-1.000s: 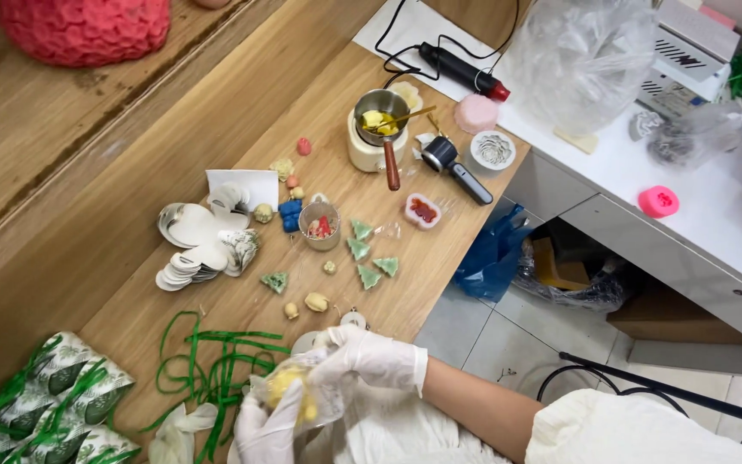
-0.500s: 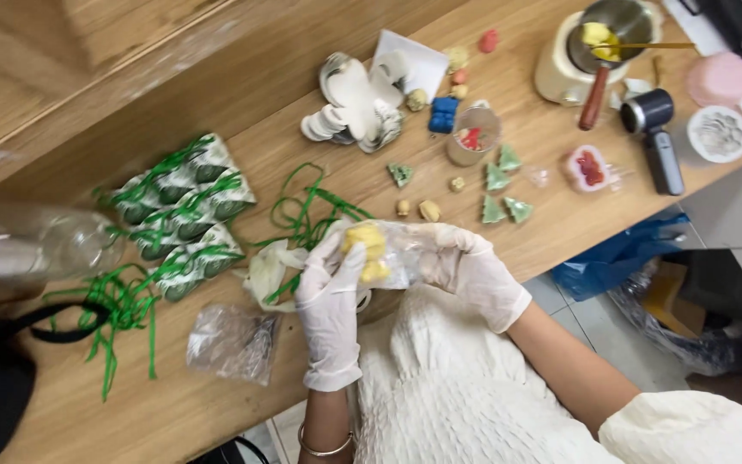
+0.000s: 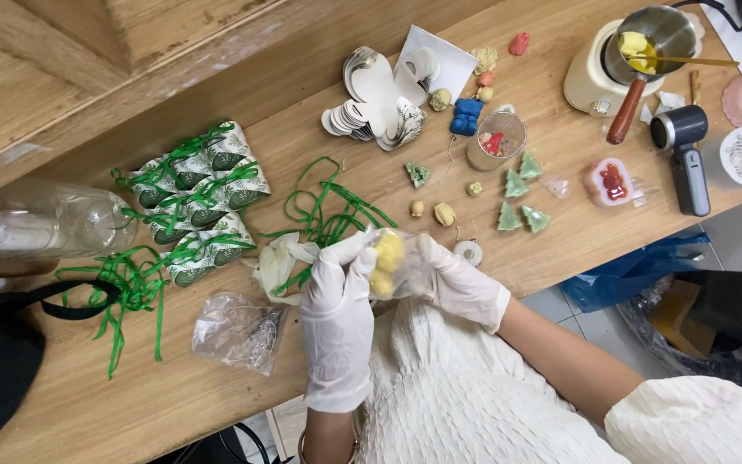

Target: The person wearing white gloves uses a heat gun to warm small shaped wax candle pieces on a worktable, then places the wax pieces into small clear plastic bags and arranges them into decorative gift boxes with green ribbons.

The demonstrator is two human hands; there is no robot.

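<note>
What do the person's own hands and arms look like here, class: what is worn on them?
Both the left hand and the right hand wear thin white disposable gloves. A loose white textured sleeve covers the right upper arm; a slim bangle circles the left wrist.

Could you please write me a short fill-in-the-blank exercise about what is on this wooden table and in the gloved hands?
1. Both hands, left hand and right hand, wear white ____.
2. The small figure in the clear bag between the hands is ____ in colour.
3. The loose ribbons on the table are ____.
4. The little tree shapes are pale ____.

Missing words: gloves; yellow; green; green
</note>
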